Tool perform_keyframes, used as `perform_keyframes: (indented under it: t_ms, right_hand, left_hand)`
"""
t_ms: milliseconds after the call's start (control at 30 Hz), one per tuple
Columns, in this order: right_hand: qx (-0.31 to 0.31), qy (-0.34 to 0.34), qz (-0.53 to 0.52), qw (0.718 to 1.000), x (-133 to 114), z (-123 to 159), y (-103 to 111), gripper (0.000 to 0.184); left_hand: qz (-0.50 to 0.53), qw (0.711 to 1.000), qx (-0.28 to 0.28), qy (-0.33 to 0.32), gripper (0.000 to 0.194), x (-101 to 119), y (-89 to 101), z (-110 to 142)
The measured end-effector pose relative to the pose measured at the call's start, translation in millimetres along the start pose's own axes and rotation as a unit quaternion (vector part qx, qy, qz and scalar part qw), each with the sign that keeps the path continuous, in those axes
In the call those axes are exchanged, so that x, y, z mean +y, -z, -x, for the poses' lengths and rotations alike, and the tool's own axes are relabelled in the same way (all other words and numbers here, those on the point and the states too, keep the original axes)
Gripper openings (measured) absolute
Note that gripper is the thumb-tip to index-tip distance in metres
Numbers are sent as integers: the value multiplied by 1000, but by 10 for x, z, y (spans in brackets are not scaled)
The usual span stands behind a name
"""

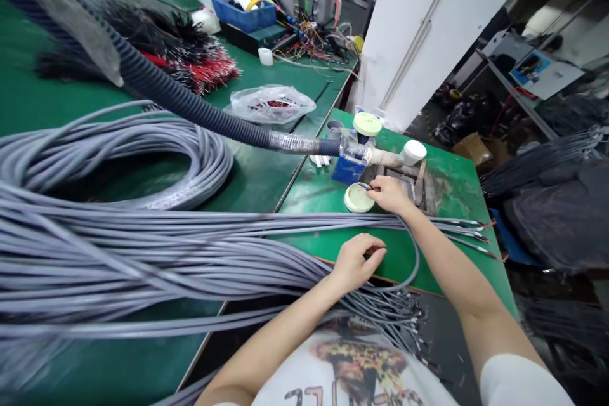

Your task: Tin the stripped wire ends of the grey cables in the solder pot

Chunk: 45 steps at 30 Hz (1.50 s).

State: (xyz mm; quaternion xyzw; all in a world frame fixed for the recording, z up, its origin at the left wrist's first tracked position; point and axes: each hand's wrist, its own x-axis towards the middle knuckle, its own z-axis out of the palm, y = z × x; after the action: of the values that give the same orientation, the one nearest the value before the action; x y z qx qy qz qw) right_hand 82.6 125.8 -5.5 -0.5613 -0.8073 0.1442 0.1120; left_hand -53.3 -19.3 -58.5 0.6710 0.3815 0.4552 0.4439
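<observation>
the two hands are apart from each other. the right hand (pixel 387 193) is closed in a pinch on thin wires (pixel 365 186), whose tips point to nine o'clock, over a shallow cream dish (pixel 359 199); whether they touch it i can't tell. a grey cable (pixel 417 260) comes out from under the right wrist and bends round through four o'clock, then back toward six.

the left hand (pixel 358 260) is at seven o'clock from the right, thumb and forefinger curved with a gap between them. it is just beside a big bundle of grey cables (pixel 190 254) stretching off to nine o'clock; i can't tell if it touches any. a thinner run of cables (pixel 328 222) crosses the green table (pixel 459 193) between the hands, its stripped ends at four o'clock from the right hand.

seen from the right hand, a blue box (pixel 349 169) is close by at ten o'clock, a cream-lidded jar (pixel 367 124) at eleven and a white round container (pixel 413 151) at one. a dark corrugated hose (pixel 204 117) runs in from ten o'clock to a pale nozzle (pixel 384 158) near the box.
</observation>
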Motion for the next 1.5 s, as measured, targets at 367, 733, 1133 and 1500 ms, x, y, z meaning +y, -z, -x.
perform_keyframes:
  t_ms: [367, 733, 1133, 1500]
  right_hand:
    - [94, -42, -50, 993, 347, 205, 396, 26]
    - [142, -169, -39, 975, 1194, 333, 239, 36]
    - [137, -192, -42, 971, 1253, 294, 177, 33]
    - [124, -192, -188, 955, 891, 533, 460, 35]
  left_hand:
    - [16, 1000, -1, -3, 11, -4, 29, -13]
    - [2, 1000, -10, -7, 11, 0, 28, -9]
    - [2, 1000, -11, -3, 12, 23, 42, -17]
    - [-2, 1000, -10, -7, 13, 10, 38, -12]
